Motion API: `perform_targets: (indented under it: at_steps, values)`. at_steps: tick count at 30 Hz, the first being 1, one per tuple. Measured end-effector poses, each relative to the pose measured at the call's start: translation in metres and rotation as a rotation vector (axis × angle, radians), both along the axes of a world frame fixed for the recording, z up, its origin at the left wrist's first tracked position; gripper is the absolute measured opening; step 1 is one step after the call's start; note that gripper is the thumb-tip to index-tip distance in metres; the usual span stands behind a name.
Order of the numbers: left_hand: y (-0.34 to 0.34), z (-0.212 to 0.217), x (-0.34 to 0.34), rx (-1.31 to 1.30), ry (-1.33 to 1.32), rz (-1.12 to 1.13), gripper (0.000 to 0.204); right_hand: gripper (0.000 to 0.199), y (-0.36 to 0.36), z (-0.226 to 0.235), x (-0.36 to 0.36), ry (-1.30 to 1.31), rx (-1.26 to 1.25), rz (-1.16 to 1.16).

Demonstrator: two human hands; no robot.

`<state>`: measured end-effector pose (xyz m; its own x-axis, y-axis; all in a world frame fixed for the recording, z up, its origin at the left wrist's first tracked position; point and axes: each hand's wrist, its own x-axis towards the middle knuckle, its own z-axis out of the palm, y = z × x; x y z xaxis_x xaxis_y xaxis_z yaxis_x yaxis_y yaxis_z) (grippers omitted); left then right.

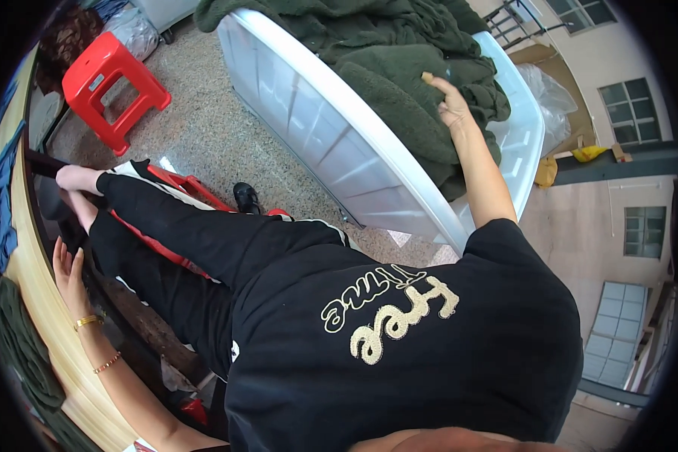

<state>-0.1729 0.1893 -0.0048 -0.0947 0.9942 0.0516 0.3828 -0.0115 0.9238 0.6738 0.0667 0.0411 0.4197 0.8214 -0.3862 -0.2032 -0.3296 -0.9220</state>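
Observation:
My right hand (453, 109) reaches into a large white plastic tub (331, 113) heaped with dark green fleece cloth (399, 90). One of its digits sticks out, with a tan cover on the tip. The other fingers curl in against the fleece, partly hidden. My left hand (69, 275) hangs by the edge of a light wood table (60, 339), its fingers apart and holding nothing. A gold band and a beaded bracelet circle that wrist.
A red plastic stool (113, 87) stands on the speckled floor at the far left. Blue cloth (0, 203) and dark green cloth (22, 346) lie on the table. Clear plastic wrap (546, 105) and cardboard (569, 83) are beyond the tub. My legs extend leftward under the table.

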Motion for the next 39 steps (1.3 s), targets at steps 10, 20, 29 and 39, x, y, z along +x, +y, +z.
perform_targets:
  at_steps: [10,20,29,39]
  values:
    - [-0.014,0.008,0.007,0.072,-0.040,-0.018,0.061,0.026,0.088,0.235,-0.150,0.108,0.980,-0.085]
    - [-0.046,0.062,0.103,0.158,-0.264,-0.143,0.063,0.028,0.119,0.221,-0.388,0.132,0.812,0.257]
    - [-0.113,0.138,0.086,0.418,-0.493,0.084,0.046,0.026,0.077,0.169,-0.551,0.362,0.590,0.611]
    - [-0.205,0.167,0.036,0.841,-0.481,0.639,0.036,0.024,0.047,0.146,-0.664,0.507,0.373,0.886]
